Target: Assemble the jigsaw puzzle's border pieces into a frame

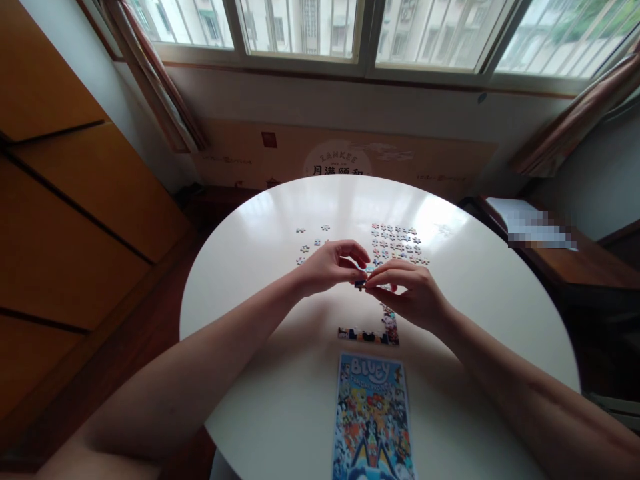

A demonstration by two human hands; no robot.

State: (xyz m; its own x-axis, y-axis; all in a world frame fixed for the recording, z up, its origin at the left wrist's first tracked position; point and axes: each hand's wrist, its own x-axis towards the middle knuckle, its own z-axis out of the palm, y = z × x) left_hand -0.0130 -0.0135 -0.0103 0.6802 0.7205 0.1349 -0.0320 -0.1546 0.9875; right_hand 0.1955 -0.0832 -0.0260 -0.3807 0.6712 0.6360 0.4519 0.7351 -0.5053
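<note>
Both my hands meet above the middle of the white table (260,293). My right hand (413,290) pinches a small dark jigsaw piece (359,285) between thumb and fingertips. Just beside that piece is the thumb of my left hand (333,267), whose fingers are curved, with a gap between them and the thumb. Below the hands lies a joined strip of jigsaw pieces (367,335), forming a corner whose right side (391,320) runs up under my right hand. Part of it is hidden. Nearer to me is a Bluey picture sheet (373,413).
Loose jigsaw pieces stand in rows (397,237) beyond my right hand. Several more loose pieces (305,249) are scattered beyond my left forearm. A wooden side table (600,263) with papers is at the right, an orange cabinet (85,220) at the left.
</note>
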